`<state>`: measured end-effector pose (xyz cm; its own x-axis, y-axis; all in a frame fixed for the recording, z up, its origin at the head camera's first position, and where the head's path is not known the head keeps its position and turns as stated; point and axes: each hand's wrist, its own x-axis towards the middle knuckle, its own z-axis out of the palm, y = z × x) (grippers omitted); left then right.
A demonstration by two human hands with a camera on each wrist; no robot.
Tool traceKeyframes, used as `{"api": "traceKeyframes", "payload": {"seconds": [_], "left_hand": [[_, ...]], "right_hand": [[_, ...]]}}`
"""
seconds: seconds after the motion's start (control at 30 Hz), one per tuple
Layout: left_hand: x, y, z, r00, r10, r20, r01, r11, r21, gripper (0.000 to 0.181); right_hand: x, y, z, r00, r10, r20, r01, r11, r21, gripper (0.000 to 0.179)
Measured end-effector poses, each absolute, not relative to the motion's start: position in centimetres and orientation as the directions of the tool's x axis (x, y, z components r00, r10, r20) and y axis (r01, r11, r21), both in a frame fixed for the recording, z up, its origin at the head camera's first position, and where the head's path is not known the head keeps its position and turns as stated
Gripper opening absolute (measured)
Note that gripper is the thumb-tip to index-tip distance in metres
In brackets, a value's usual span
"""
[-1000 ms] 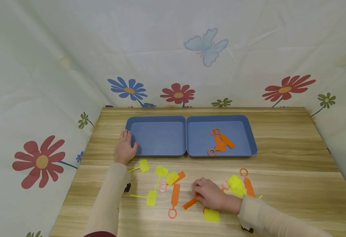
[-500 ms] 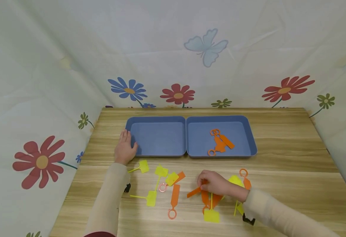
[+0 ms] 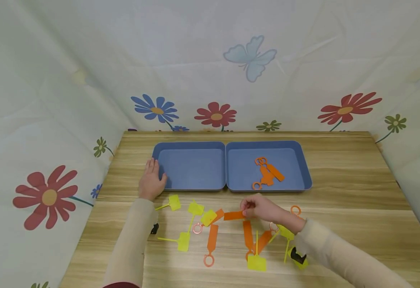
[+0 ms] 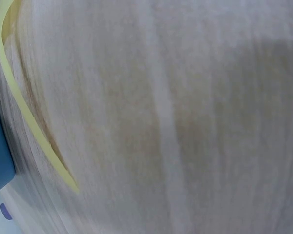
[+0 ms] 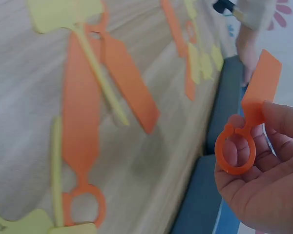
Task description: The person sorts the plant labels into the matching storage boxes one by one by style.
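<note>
My right hand (image 3: pixel 263 209) pinches an orange ring tag (image 3: pixel 233 216) between thumb and fingers, lifted over the loose tags in front of the right tray. In the right wrist view, the tag's flat end (image 5: pixel 262 80) points up and its ring hangs by the palm. My left hand (image 3: pixel 151 182) rests on the left wall of the left blue tray (image 3: pixel 190 168), fingers straight. The right blue tray (image 3: pixel 241 160) holds several orange tags (image 3: pixel 267 175). Below my right hand lie more orange tags (image 3: pixel 248 236) and a yellow tag (image 3: pixel 257 263).
Nearer the left arm are yellow tags (image 3: pixel 183 241) and an orange tag (image 3: pixel 212 238). More yellow tags (image 3: pixel 286 232) lie partly under the right forearm. The trays touch side by side on the wooden table (image 3: pixel 346 180). A flowered cloth (image 3: pixel 181 60) hangs behind.
My right hand has risen from the tags and moved toward the right tray, bringing the orange tag along and uncovering others below. My left hand has stayed put.
</note>
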<state>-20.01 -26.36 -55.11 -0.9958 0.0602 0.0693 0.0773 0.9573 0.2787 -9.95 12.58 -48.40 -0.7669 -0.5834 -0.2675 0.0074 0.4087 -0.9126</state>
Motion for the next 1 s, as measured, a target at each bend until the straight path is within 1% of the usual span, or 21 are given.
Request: {"api": "traceKeyframes", "payload": {"seconds": [0.27, 0.4, 0.5, 0.67, 0.8, 1.0], "left_hand": [[-20.0, -26.3, -55.1, -0.997, 0.057, 0.051, 0.069, 0.956, 0.285, 0.066], [-20.0, -26.3, -55.0, -0.997, 0.059, 0.048, 0.07, 0.955, 0.288, 0.066], [-20.0, -26.3, -55.0, -0.997, 0.06, 0.052, 0.072, 0.955, 0.288, 0.066], [-20.0, -26.3, -55.0, -0.996, 0.058, 0.063, 0.074, 0.957, 0.282, 0.066], [-20.0, -26.3, -54.9, -0.996, 0.059, 0.061, 0.074, 0.956, 0.285, 0.066], [-19.9, -26.3, -54.8, -0.997, 0.061, 0.055, 0.075, 0.955, 0.289, 0.065]], "right_hand": [[-12.0, 13.1, -47.2, -0.814, -0.493, -0.307, 0.161, 0.317, -0.935, 0.011], [-13.0, 13.4, -46.9, -0.817, -0.455, -0.354, 0.267, 0.245, -0.932, 0.01], [-13.7, 13.5, -46.8, -0.824, -0.419, -0.383, 0.321, 0.211, -0.923, 0.007], [-14.6, 13.5, -46.9, -0.837, -0.359, -0.414, 0.369, 0.189, -0.91, 0.008], [-15.4, 13.5, -47.1, -0.846, -0.33, -0.419, 0.383, 0.172, -0.908, 0.011], [-16.5, 13.4, -47.4, -0.87, -0.257, -0.421, 0.412, 0.092, -0.907, 0.018]]}}
